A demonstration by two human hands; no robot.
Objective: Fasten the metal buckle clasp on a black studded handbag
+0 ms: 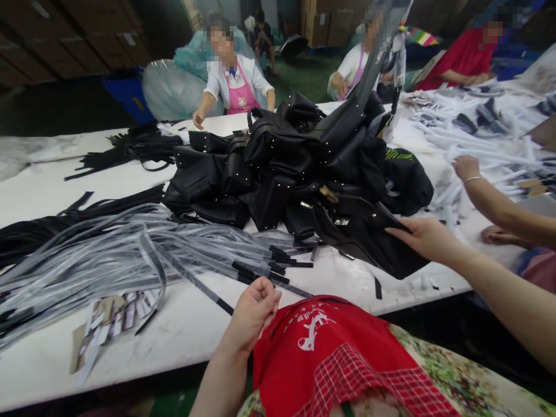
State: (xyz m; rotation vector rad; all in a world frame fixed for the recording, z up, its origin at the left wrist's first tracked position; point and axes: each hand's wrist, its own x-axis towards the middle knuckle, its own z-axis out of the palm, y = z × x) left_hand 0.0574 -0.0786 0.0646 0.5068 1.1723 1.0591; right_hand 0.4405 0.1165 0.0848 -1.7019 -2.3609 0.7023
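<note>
1. The white bench [182, 324] runs from the near edge beside us to the far edge, where other people sit; we are at its near edge in a red apron [321, 353].
2. A heap of black bags [278, 168], studded with small metal rivets, fills the middle of the bench and reaches almost to the far edge.
3. A spread of grey straps [108, 249] with black tips fans across the left half of the bench, the tips pointing at the heap; plain black straps [130, 150] lie beyond it toward the far left edge.
4. White paper sticks [486, 133] cover the far right corner of the bench.
5. One black bag [369, 237] lies at the near right foot of the heap, its lower edge just short of the bench's near edge. Our right hand [423, 236] grips its right side, the fingers lying flat over the black panel; the thumb is hidden behind it.
6. Our left hand [254, 310] sits at the near edge, curled over, the fingertips pinched on a thin strap end [263, 288]; how firmly they press we cannot tell.
7. A co-worker's hand with a bracelet [467, 168] reaches in from the right edge among the paper sticks, well apart from ours.
8. A person in a pink apron [238, 87] leans on the far edge, one hand flat on the bench.
9. Small card tags [108, 324] lie scattered near the near left corner, beside the grey straps.
</note>
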